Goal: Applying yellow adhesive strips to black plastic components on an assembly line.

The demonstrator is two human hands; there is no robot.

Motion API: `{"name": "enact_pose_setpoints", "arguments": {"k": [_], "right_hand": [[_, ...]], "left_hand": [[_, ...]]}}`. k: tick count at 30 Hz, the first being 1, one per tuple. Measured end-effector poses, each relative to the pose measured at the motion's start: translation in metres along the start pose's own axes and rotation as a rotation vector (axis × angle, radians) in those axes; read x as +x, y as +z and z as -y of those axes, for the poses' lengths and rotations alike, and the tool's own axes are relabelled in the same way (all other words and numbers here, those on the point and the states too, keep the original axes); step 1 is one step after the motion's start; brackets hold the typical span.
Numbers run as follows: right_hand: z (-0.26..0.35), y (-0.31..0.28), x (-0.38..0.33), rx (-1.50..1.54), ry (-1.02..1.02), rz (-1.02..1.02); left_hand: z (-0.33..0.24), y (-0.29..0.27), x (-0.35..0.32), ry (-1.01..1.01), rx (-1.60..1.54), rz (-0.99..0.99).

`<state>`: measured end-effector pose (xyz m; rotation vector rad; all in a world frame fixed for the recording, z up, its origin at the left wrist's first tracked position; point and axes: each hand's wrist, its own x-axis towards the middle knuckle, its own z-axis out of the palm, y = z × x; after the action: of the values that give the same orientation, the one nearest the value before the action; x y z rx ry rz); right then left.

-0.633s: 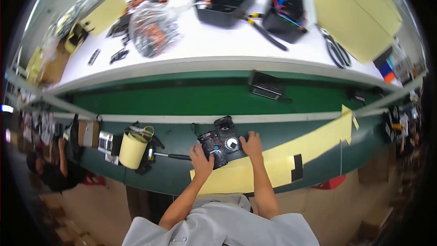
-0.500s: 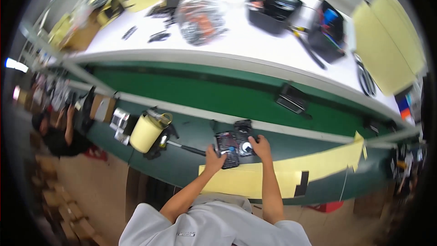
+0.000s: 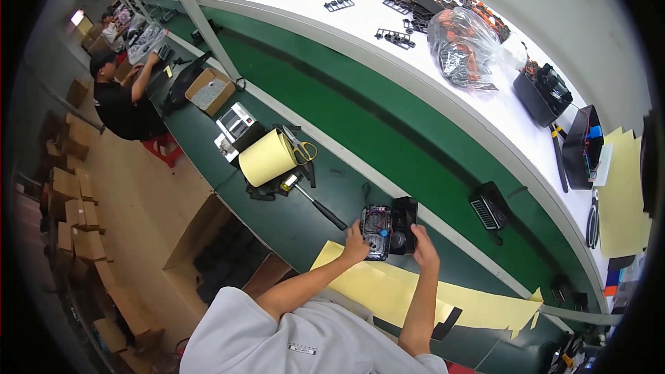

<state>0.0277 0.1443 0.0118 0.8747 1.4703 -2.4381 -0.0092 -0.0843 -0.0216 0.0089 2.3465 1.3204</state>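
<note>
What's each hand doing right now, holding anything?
Left hand: closed on the left side of the small black device over the green bench.
Right hand: gripping the same device's right side.

Your left hand (image 3: 357,248) and right hand (image 3: 424,249) rest on a black plastic device (image 3: 389,230), its open face showing glossy parts and thin wires. Under your wrists lies a matt yellow paper sheet (image 3: 388,291). The green bench top (image 3: 305,215) looks smooth and dull. Nearby, the yellow tape roll (image 3: 267,158) looks like matt paper; the scissors (image 3: 299,147) have shiny metal blades and yellow plastic handles.
</note>
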Motion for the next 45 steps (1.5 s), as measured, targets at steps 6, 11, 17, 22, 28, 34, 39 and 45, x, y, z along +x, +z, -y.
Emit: {"name": "enact_pose_setpoints", "arguments": {"k": [6,11,17,22,28,34,39,45], "right_hand": [[0.009,0.029,-0.008,0.149,0.289,-0.037],[0.002,0.019,-0.008,0.138,0.125,-0.206],[0.033,0.083,-0.043,0.034,-0.134,-0.286],[0.018,0.106,-0.053,-0.096,-0.191,-0.284],[0.0,0.116,-0.053,-0.946,-0.314,-0.519],[-0.003,0.141,-0.051,-1.239,-0.304,-0.664],[-0.016,0.142,-0.047,-1.357,-0.335,-0.757],[-0.015,0.159,-0.044,-1.437,-0.33,-0.705]], "left_hand": [[-0.001,0.001,-0.002,0.072,0.011,-0.12],[-0.007,-0.008,-0.003,0.056,-0.077,0.014],[0.018,-0.026,0.021,0.082,-0.229,0.128],[0.005,-0.027,0.019,-0.012,-0.376,0.237],[-0.011,-0.043,0.02,0.075,-0.361,0.16],[-0.009,-0.048,0.024,0.077,-0.35,0.142],[0.004,-0.037,0.028,0.118,-0.258,0.158],[0.026,-0.024,0.035,-0.034,-0.335,0.262]]}}
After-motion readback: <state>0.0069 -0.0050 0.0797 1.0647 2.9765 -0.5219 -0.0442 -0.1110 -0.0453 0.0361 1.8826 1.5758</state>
